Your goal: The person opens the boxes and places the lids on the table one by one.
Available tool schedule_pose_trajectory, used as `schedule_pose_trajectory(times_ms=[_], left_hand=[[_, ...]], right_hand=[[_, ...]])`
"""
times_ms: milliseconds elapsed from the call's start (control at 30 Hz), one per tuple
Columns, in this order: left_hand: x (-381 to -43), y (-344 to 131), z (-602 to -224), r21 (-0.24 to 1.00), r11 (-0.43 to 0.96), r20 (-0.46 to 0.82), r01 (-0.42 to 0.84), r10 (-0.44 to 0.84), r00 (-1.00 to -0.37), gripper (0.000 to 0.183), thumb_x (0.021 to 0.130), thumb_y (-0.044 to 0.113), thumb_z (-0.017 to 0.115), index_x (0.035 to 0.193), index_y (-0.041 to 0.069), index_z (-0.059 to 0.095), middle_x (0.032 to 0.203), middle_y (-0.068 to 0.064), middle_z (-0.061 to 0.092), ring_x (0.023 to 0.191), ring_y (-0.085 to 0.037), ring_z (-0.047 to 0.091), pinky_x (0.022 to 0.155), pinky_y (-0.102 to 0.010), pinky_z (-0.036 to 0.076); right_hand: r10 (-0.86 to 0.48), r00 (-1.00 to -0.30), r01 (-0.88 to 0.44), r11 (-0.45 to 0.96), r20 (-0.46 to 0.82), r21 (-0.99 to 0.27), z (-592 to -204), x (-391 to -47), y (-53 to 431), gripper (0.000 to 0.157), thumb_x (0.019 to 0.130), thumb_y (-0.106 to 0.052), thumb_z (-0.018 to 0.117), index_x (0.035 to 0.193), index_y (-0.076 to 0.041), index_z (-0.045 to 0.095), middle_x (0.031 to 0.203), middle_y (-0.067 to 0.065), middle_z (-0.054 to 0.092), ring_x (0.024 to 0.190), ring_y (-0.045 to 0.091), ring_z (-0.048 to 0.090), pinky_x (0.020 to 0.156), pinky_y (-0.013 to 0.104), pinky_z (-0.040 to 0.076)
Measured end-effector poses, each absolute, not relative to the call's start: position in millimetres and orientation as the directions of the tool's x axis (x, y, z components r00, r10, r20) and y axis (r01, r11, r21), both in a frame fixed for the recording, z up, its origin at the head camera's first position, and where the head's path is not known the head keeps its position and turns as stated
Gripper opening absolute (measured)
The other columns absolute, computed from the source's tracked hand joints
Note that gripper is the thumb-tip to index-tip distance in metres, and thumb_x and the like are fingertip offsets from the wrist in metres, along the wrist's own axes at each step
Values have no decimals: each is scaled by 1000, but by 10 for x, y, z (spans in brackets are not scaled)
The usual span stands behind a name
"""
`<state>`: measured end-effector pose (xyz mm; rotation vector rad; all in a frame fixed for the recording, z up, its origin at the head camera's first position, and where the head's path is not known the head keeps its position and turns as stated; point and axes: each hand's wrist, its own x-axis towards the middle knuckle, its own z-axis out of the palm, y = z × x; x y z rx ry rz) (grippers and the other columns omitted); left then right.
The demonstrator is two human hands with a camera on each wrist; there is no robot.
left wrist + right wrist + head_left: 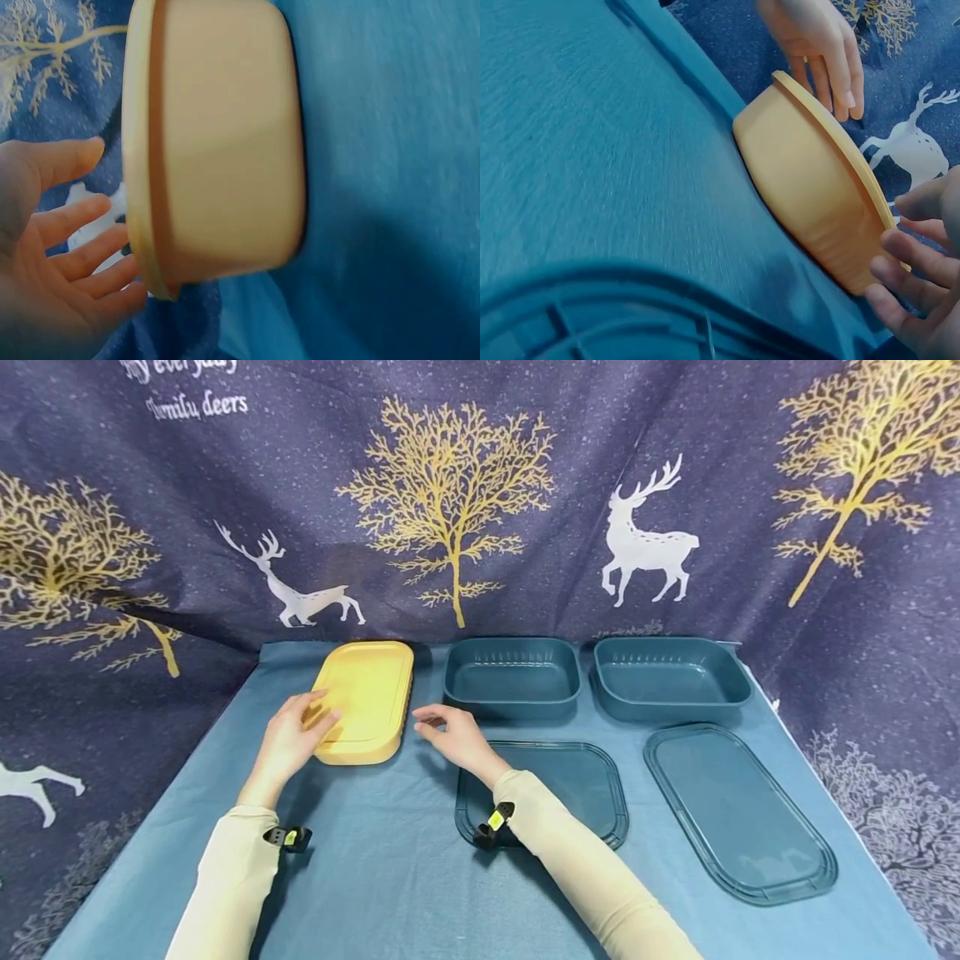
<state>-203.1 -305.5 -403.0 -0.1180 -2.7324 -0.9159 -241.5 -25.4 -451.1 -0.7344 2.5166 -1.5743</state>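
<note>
A yellow lidded box point(367, 689) stands at the back left of the table, its lid seated on top. My left hand point(288, 739) is at the box's left edge, with thumb and fingers spread and loosely bent over the lid's side. In the left wrist view, the fingertips are right at the lid rim point(139, 150). To the right of the box, my right hand point(459, 742) hovers with fingers relaxed and nothing between them. The right wrist view has both hands on opposite sides of the yellow box point(802, 172).
Two dark teal open boxes, one in the middle point(512, 689) and one at right point(671, 681), stand along the back. Their matching lids lie in front, one flat lid point(562, 785) below my right forearm and another point(742, 814) slanted at the right. A patterned cloth point(480, 510) hangs behind.
</note>
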Motion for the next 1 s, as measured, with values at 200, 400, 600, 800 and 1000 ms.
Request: schedule_pose_trajectory(times_ms=[200,400,600,800,1000], left_hand=[[-2077,-3189,-4134,593,794,314,136,-72,-947,52,99,24,65,137,-10,54,140,-35,46,130,-52,42,106,-65,33],[-2100,-3284,-4231,609,793,239,32,-145,-960,57,101,31,61,141,-9,50,143,-37,42,132,-54,39,107,-66,32],[-2089,-3303,-4286,644,765,183,-11,-167,-969,59,103,34,58,144,-8,48,139,-36,46,125,-51,47,100,-62,40],[-2092,-3274,-4324,703,711,191,16,-168,-967,58,103,30,60,146,-7,46,138,-32,50,127,-47,50,104,-57,43],[-2092,-3268,-4339,721,692,201,22,-178,-963,59,103,29,60,146,-8,46,138,-32,50,128,-46,50,104,-56,43]], right_hand=[[-404,-900,-319,355,163,-879,-4510,-2404,-337,35,102,-33,63,131,-13,68,117,-3,69,104,13,64,82,29,54],[-368,-922,-267,369,124,-890,-4545,-2392,-425,47,100,-45,62,134,-12,65,116,-2,69,101,14,65,83,30,54],[-348,-937,-179,376,40,-909,-4564,-2360,-547,58,93,-51,69,139,-16,60,119,-1,68,103,14,64,84,30,54],[-303,-953,-111,374,-8,-921,-4607,-2335,-664,71,91,-55,71,146,-16,51,124,1,66,105,16,64,83,32,54],[-271,-962,-85,326,-7,-942,-4612,-2322,-710,69,90,-50,74,145,-16,52,122,1,66,102,16,64,81,31,55]])
